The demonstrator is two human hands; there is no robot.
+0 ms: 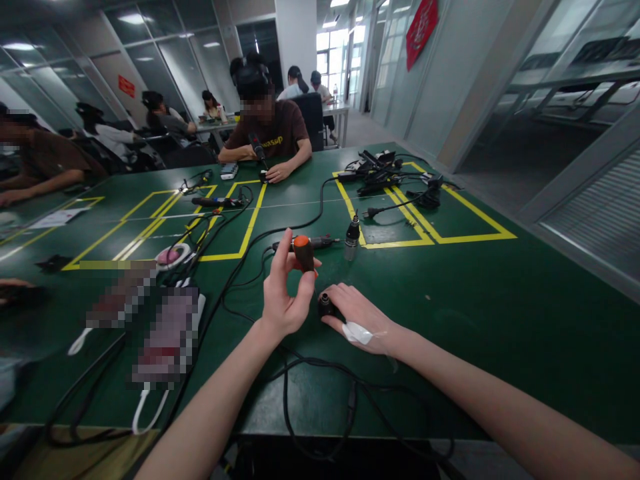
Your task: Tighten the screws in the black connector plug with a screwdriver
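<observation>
My left hand (283, 303), raised over the green table, is closed around an orange-and-black handle (303, 252), which looks like a short screwdriver's; its far end is hidden. Lower and to the right, my right hand (357, 308) lies on the tabletop with its fingers curled around a small black cylindrical part (325, 305) with a stepped tip pointing up. White tape covers part of that wrist. Just beyond my hands a dark pen-shaped electric screwdriver (317, 243) lies on its side. Beside it stands a black-topped piece (352, 230) with a clear lower part.
A pile of black tools and cables (377, 175) sits at the back right, with a plug (373, 212) nearby. Two blurred phone-like devices (170, 333) lie at the left. Loose black cables (320, 363) cross the front. Opposite, a person (270, 127) works with a corded tool.
</observation>
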